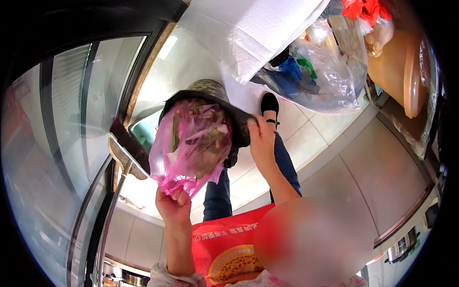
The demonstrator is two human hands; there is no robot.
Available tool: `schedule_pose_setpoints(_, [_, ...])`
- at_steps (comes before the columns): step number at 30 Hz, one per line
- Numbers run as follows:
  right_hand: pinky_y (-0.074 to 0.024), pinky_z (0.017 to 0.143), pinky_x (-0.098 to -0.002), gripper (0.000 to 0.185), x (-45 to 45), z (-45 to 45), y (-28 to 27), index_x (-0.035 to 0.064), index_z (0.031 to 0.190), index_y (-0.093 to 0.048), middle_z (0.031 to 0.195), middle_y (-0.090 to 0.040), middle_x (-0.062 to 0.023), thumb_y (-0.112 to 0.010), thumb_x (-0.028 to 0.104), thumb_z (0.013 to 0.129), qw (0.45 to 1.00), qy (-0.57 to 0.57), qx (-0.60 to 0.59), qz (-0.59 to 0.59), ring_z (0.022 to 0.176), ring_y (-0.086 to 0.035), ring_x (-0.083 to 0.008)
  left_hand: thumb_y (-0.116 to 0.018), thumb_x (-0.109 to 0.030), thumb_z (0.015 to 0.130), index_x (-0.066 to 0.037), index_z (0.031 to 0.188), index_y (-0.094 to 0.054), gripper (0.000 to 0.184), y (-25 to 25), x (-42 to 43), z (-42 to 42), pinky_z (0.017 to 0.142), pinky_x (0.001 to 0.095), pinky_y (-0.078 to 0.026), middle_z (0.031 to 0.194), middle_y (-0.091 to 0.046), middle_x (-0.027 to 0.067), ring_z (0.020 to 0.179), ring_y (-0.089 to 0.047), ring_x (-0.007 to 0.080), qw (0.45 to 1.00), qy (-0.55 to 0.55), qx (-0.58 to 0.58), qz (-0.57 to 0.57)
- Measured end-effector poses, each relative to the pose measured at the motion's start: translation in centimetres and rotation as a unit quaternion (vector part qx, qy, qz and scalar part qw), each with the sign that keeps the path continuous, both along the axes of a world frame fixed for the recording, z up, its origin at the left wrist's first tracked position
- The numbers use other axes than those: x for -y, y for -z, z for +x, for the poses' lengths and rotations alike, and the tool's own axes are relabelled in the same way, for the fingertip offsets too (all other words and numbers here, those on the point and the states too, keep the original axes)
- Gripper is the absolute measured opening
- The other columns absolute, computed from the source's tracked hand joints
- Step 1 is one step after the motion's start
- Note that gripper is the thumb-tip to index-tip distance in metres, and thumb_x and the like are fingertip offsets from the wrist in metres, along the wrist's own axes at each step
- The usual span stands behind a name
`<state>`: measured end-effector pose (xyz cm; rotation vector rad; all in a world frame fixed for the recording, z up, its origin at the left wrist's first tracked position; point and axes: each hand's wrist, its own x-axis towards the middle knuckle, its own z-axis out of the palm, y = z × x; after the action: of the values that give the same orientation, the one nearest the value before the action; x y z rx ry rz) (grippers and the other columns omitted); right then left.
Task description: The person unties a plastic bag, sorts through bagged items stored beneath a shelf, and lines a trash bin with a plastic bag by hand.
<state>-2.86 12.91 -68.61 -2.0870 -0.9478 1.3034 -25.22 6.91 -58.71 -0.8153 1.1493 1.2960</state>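
Observation:
My left hand (173, 206) is closed around the gathered neck of a pink plastic bag (191, 148). Through its thin film I see dark green and brown scraps. Behind the bag is a bin (208, 88) with a mottled pattern, lined with a black bin liner (237, 125) folded over its rim. The pink bag overlaps the bin's mouth; I cannot tell how far it sits inside. My right hand (262, 142) pinches the outer edge of the black liner on the right side.
A broom (125, 155) and a green dustpan (146, 129) are at the left beside glass sliding doors (71, 91). At upper right lie a clear bag (330, 71) of mixed items, a white sheet-like package (263, 38) and an orange-brown tub (397, 67). A blurred patch covers the lower right.

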Motion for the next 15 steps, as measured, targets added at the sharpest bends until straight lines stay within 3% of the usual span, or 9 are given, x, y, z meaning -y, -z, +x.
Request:
schedule_pose_setpoints(3, [-0.0464,0.069,-0.0339,0.024,1.6,-0.1,1.5,0.0005,0.102,-0.057,0.091,-0.06,-0.017,-0.054,0.019,0.088,0.999,-0.031,-0.016,0.016,0.079,-0.06,-0.0304,-0.045,-0.01,0.081,-0.005,0.07,-0.047,0.012,0.7,-0.4,1.4,0.035,0.0234,-0.013,0.059,-0.037,0.0011,0.046,-0.028,0.0092,0.998,0.022,-0.044,-0.041])
schedule_pose_setpoints(4, [-0.0466,0.072,-0.0355,0.032,1.9,0.3,1.7,0.0015,0.109,-0.054,0.097,-0.059,-0.0178,-0.059,0.02,0.084,0.999,-0.03,-0.011,-0.017,0.084,-0.058,-0.0326,-0.044,-0.009,0.081,-0.004,0.072,-0.048,0.011,0.7,-0.7,1.8,0.035,0.0231,-0.014,0.06,-0.037,0.0015,0.047,-0.028,0.0094,0.998,0.015,-0.038,-0.04])
schedule_pose_setpoints(7, [-0.0463,0.074,-0.038,0.047,1.8,0.0,0.6,0.0027,0.118,-0.048,0.104,-0.055,-0.0198,-0.066,0.02,0.077,0.99,-0.113,0.078,0.042,0.087,-0.057,-0.0353,-0.044,-0.008,0.081,-0.004,0.071,-0.047,0.011,0.4,-1.2,2.2,0.036,0.0229,-0.014,0.06,-0.036,0.0017,0.048,-0.028,0.0097,0.999,-0.029,-0.001,-0.033])
schedule_pose_setpoints(8, [-0.0459,0.074,-0.0399,0.06,2.3,0.1,1.0,0.0039,0.121,-0.044,0.109,-0.052,-0.0213,-0.072,0.022,0.071,0.983,-0.132,0.121,0.045,0.089,-0.056,-0.0374,-0.043,-0.008,0.081,-0.005,0.07,-0.045,0.012,0.5,-1.1,2.1,0.036,0.0231,-0.014,0.06,-0.035,0.0015,0.048,-0.028,0.01,0.999,-0.041,0.015,-0.024])
schedule_pose_setpoints(11, [-0.047,0.071,-0.0403,0.054,4.0,-0.9,2.0,0.0005,0.112,-0.049,0.098,-0.057,-0.0188,-0.072,0.024,0.069,0.975,-0.063,0.211,-0.004,0.085,-0.058,-0.0376,-0.043,-0.008,0.08,-0.006,0.069,-0.044,0.012,0.1,-1.0,2.3,0.036,0.0233,-0.014,0.06,-0.035,0.0013,0.048,-0.028,0.0102,0.997,-0.053,0.021,-0.042])
schedule_pose_setpoints(14, [-0.0483,0.069,-0.0404,0.045,4.7,-1.6,1.6,-0.0031,0.102,-0.053,0.084,-0.062,-0.0157,-0.071,0.022,0.069,0.953,-0.019,0.091,-0.288,0.079,-0.059,-0.0386,-0.043,-0.007,0.08,-0.007,0.068,-0.044,0.012,-0.4,-1.3,2.6,0.036,0.023,-0.014,0.06,-0.035,0.0008,0.048,-0.028,0.0099,0.995,-0.07,0.027,-0.06])
schedule_pose_setpoints(15, [-0.0483,0.068,-0.041,0.041,5.1,-1.6,1.7,-0.0032,0.098,-0.054,0.081,-0.062,-0.0158,-0.069,0.021,0.069,0.944,0.037,0.015,-0.326,0.078,-0.059,-0.0392,-0.043,-0.008,0.08,-0.007,0.068,-0.044,0.012,-0.4,-1.2,2.6,0.036,0.023,-0.014,0.06,-0.035,0.0007,0.048,-0.028,0.0099,0.996,-0.068,0.031,-0.051])
